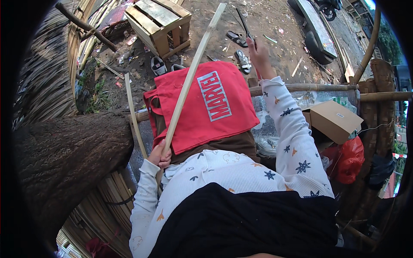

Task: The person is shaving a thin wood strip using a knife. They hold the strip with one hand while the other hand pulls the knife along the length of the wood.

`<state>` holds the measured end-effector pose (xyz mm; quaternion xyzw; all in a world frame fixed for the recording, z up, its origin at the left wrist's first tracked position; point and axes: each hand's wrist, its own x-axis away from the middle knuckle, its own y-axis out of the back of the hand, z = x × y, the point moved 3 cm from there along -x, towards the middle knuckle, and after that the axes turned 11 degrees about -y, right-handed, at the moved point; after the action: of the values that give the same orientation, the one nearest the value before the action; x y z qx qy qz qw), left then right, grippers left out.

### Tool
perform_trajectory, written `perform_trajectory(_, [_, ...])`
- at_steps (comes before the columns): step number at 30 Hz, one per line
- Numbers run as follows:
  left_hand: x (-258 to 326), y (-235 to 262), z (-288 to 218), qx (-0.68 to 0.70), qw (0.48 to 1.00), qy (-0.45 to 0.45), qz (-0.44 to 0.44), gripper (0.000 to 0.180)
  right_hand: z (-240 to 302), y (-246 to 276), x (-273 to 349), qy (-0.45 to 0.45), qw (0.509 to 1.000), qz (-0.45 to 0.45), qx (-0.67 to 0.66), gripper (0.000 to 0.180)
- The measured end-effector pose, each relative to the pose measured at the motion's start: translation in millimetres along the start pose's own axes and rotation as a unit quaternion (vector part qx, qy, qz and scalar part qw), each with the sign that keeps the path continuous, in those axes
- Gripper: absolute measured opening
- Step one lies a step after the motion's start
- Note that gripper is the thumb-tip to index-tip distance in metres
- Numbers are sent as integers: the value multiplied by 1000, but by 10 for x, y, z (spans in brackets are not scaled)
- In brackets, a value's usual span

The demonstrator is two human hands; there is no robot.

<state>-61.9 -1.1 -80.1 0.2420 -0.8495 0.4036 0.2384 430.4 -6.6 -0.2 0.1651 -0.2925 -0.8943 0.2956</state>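
**poster1:** Bamboo strip [191, 73] placement question. It's held at its lower end by the left hand [160, 155], fingers wrapped closed around it just above the lap, and it's slanted up and away across the red cloth bag [206, 105] so the far tip ends up out over the dirt ground [275, 47]. Why would it be angled like that?

**poster2:** Looks like the length is being kept clear of the body. With the red cloth bag spread over the knees, the lap seems to be used as a pad, so the strip can be rested or braced there without the clothes getting scraped. That's only a guess from how it's lying, though.

**poster1:** And the right hand [259, 53]?

**poster2:** It's raised out front, arm extended, fingers closed on a thin dark blade [244, 23] pointed up and away. The blade is held well apart from the strip, not touching it.

**poster1:** What's around?

**poster2:** A second thin curved strip [134, 116] is leaned just beside the left knee, next to a big rough trunk [69, 155]. A wooden pallet crate [159, 23] and a few sandals [241, 49] are out on the ground. A cardboard box [334, 120] and a red plastic bag [350, 159] are parked to the right, near a bamboo rail [318, 87], probably kept within reach.
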Motion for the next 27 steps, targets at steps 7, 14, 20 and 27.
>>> perform_trajectory(7, [-20,101,101,87,993,55,61,60,84,-289,-374,124,973,127,148,46])
perform_trajectory(14, [-42,197,177,130,984,74,91,59,115,-514,-692,186,952,160,182,48])
perform_trajectory(20, [-81,144,99,121,988,79,51,60,82,-515,-942,121,978,111,129,46])
perform_trajectory(27, [-109,150,95,94,992,80,38,59,131,-434,-997,119,964,104,212,49])
